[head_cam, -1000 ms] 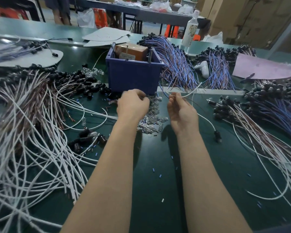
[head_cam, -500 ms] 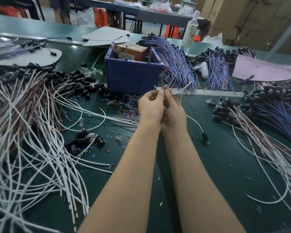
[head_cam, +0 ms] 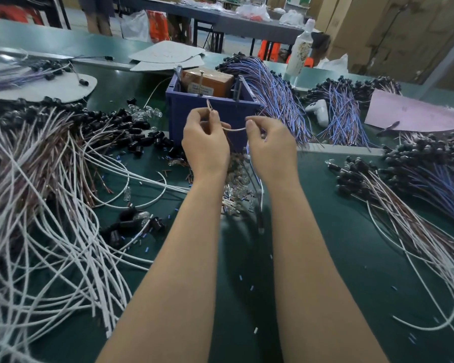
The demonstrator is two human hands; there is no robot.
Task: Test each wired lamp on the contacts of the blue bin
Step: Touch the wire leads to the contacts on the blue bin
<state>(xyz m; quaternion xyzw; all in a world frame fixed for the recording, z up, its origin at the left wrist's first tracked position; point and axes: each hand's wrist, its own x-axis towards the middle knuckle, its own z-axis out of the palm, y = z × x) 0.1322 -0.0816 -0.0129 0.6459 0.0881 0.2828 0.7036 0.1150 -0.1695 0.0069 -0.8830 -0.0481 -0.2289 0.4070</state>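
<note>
Pinched crosswise between left hand [head_cam: 205, 142] and right hand [head_cam: 271, 148]: thin pink-brown wire lead [head_cam: 233, 129], free end upward. Directly ahead, just beyond: blue plastic bin [head_cam: 177, 116], upright metal contact pins [head_cam: 201, 82]. Judged nearer: left.

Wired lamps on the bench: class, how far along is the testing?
Done: unclear; blue-wired bundles beside the blue plastic bin may be finished. In hand: left hand and right hand pinch one thin pinkish wire before the bin, contact unclear. Left: likely the loose white-wired heap.
</note>
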